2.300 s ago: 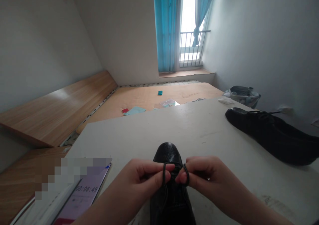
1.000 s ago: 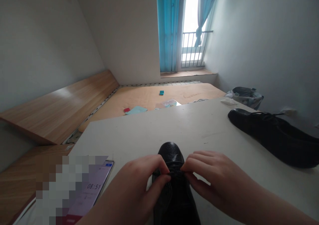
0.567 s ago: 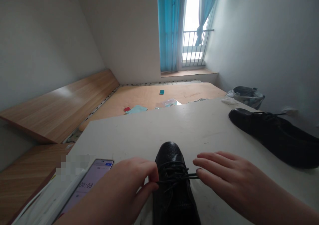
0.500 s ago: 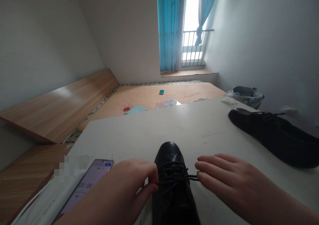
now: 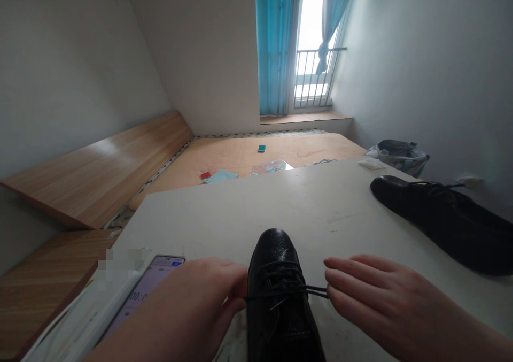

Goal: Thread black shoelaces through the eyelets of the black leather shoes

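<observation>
A black leather shoe (image 5: pixel 276 247) stands on the white table with its toe pointing away from me. My left hand (image 5: pixel 204 298) is closed at the shoe's left side, pinching a black shoelace (image 5: pixel 256 297) between thumb and fingers. On the right, my right hand (image 5: pixel 377 298) is closed on a doubled strand of lace (image 5: pixel 317 291) stretched out from the shoe. The laces cross over the tongue between both hands, where a knot or bow sits. Its exact form is hard to make out. The right thumb is hidden.
Another black laced shoe (image 5: pixel 436 220) lies at the right of the table (image 5: pixel 208 217). A phone showing a timer (image 5: pixel 160 271) rests on papers at the left. Beyond the table are a bed (image 5: pixel 224 151), a bag-lined bin (image 5: pixel 401 156) and a small white packet (image 5: pixel 371 163).
Both hands have moved slightly apart, the left to the left and the right to the right. The laces between them are pulled farther outward. The camera view has shifted slightly.
</observation>
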A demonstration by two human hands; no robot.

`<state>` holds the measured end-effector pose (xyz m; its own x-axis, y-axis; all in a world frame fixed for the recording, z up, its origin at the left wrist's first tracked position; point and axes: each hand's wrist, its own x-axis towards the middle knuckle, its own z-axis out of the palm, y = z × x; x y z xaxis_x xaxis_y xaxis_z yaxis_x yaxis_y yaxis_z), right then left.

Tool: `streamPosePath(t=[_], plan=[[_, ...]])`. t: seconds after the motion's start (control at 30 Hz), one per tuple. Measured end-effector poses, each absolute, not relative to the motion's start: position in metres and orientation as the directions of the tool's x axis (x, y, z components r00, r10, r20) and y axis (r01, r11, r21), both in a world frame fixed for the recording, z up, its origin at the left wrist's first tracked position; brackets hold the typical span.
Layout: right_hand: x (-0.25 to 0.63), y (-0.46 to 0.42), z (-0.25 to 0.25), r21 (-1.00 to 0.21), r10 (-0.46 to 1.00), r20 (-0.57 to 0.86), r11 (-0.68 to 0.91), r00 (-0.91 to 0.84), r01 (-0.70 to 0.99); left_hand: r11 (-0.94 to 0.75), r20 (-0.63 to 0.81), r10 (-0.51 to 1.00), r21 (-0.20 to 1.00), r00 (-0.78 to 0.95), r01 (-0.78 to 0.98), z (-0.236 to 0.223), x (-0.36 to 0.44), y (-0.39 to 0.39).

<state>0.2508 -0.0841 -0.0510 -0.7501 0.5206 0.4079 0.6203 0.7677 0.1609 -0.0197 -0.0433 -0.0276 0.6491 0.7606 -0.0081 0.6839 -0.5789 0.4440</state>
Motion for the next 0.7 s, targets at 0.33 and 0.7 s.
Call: streamPosePath(t=[0.33,0.7], plan=[[0.240,-0.072,-0.043,-0.346,0.796,0.279,0.605,-0.537,0.718,-0.591,0.125,0.749,0.570,0.651,0.571,-0.031,-0.009,-0.044],[0.213,-0.064,-0.045,-0.658,0.872,0.184,0.453,-0.454,0.602,-0.526,0.154,0.801,0.644,0.579,0.556,-0.047,0.023,-0.046]])
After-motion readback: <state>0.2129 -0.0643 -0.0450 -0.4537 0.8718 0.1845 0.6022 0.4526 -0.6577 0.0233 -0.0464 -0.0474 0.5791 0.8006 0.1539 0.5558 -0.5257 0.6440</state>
